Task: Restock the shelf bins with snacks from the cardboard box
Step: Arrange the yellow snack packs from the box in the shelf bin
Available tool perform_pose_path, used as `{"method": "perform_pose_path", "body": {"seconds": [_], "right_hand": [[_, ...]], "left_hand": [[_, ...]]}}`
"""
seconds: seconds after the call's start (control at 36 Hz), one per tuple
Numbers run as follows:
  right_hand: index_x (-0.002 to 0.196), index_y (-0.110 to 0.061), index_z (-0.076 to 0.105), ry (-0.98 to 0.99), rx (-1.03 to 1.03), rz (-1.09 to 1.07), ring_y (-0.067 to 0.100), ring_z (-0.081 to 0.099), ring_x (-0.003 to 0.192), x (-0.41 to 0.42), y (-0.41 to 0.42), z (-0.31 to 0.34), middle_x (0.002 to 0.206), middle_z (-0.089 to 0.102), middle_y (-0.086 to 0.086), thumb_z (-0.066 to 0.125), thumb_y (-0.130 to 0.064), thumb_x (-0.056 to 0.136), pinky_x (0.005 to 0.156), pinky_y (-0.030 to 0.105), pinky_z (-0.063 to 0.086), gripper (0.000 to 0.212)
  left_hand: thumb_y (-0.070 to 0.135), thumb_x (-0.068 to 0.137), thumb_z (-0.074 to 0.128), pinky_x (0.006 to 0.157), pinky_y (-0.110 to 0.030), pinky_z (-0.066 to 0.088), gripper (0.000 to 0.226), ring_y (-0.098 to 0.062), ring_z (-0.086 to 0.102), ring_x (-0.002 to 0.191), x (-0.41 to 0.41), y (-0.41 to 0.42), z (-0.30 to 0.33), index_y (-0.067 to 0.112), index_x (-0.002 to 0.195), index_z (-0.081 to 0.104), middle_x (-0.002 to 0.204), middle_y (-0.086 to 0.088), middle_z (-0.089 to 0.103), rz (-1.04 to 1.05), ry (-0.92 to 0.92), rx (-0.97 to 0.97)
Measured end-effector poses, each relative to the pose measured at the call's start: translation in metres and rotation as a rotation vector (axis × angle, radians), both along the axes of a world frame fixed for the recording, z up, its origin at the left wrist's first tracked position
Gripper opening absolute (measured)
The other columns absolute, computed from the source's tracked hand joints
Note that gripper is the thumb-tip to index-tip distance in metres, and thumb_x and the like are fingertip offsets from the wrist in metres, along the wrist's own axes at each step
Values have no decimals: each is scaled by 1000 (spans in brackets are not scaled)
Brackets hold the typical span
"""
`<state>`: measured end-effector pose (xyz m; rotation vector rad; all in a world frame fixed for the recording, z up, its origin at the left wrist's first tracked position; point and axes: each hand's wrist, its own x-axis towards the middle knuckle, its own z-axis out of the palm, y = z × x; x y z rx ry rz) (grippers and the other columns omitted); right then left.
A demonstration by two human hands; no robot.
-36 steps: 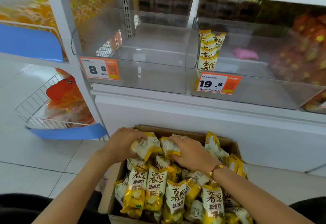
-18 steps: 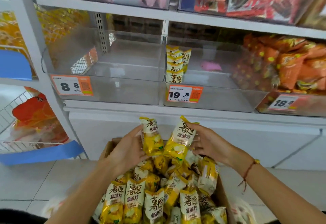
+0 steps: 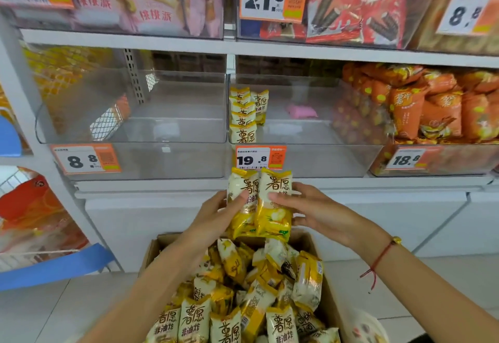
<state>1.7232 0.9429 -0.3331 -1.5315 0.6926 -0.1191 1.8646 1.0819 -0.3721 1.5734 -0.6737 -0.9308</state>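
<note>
At frame centre the left hand (image 3: 216, 217) and right hand (image 3: 316, 213) each grip one yellow-and-white snack packet (image 3: 259, 205), the pair side by side, upright, long axis vertical, white tops toward the middle shelf bin (image 3: 305, 132). Half a second ago they were lower, just above the cardboard box (image 3: 328, 296), tilted apart. Packets read "薯愿 非油炸". The bin's price tag (image 3: 260, 157) shows 19.8; neighbours show 8.8 and 18.8.
</note>
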Motion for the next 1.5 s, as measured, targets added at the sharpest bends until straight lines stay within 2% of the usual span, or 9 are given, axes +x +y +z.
{"method": "perform_pose_path", "body": {"seconds": [0.25,0.39,0.72,0.81,0.94,1.08,1.25,1.39,1.5], "right_hand": [[123,-24,56,-268,-156,-38,16,69,99,-7,-15,37,108,73,-2,71,-32,70,84,27,53,56],[124,-28,52,-360,-227,-59,20,70,96,-4,-38,72,107,73,1,68,-29,76,84,30,57,51],[113,-9,56,-278,-443,-221,11,69,90,37,-146,77,108,70,6,71,-16,83,72,22,58,35],[115,-8,61,-186,-504,-202,17,66,103,56,-178,65,112,69,5,75,-21,80,87,30,56,40],[110,-18,68,-34,-498,-111,10,66,93,77,-212,47,108,71,-1,78,-25,78,72,12,53,34],[108,-25,61,29,-372,-52,8,64,96,97,-233,28,112,69,-4,76,-17,80,79,24,52,33],[118,-20,57,34,-214,6,12,63,109,117,-242,20,115,69,-3,77,-13,78,86,36,54,46],[126,-28,55,170,-333,72,11,55,117,132,-239,28,122,64,-7,79,-26,77,98,37,46,54],[129,-25,55,166,-361,17,15,62,109,144,-235,31,120,66,1,79,-23,77,78,25,52,57]], "left_hand": [[34,84,66,91,-27,52,36,-9,63,105,11,-25,50,27,117,53,117,4,64,27,-183,-169],[33,86,66,72,-13,53,23,-3,63,94,17,-60,95,28,105,54,102,12,65,-20,-300,-245],[40,84,67,58,-6,40,17,7,56,68,82,-183,131,26,86,58,79,19,58,-166,-839,-31],[51,82,67,72,-23,43,35,-8,56,84,103,-211,119,23,101,63,90,11,61,-160,-974,79],[60,74,71,92,-41,49,67,-26,60,108,126,-245,94,22,126,55,109,-5,66,-148,-1060,187],[55,85,62,87,-33,46,43,-25,59,107,135,-259,90,19,110,59,112,-1,66,-128,-1367,365],[60,91,47,96,-34,34,59,-28,48,122,138,-269,99,22,136,48,126,-10,58,-164,-1656,568],[57,91,50,99,-32,35,60,-26,45,127,150,-269,106,22,139,47,137,-6,52,-201,-1635,627],[60,87,54,102,-33,35,60,-23,44,127,158,-267,106,28,137,50,139,-1,52,-223,-1592,612]]}}
